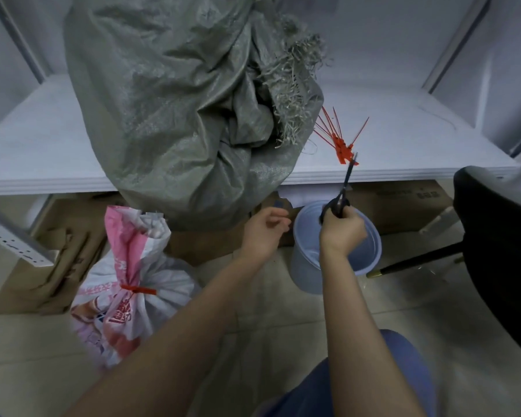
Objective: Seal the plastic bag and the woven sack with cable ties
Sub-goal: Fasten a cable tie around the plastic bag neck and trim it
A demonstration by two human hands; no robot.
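Grey-green woven sack point(175, 109) is seen slumped on the white table point(403, 139), its lower bulge hanging over the front edge. Its frayed mouth is turned to the right and is not tied. Just beside that mouth, a loose bunch of red cable ties point(340, 139) is fanned out on the tabletop.

Down on the tiled floor, left of the arms, the pink-and-white plastic bag point(133, 284) is stood upright. Its neck is gathered and cinched by a single red tie point(137, 289).

Black scissors point(345, 185) are gripped by the right hand point(342, 228), fingers curled round the handles. The blades are pressed together and pointed up, the tips just reaching the table edge near the heads of the ties. That hand is held over a pale blue bucket point(307, 266) set on the floor under the table edge.

The left hand point(263, 228) is held just left of the bucket, below the sack's overhang. Its fingers are loosely curled with the thumb close to the forefinger; whether anything is pinched there cannot be told.

Flattened cardboard point(42, 266) is stacked under the table at the left. A black chair point(500, 236) is seen at the right.
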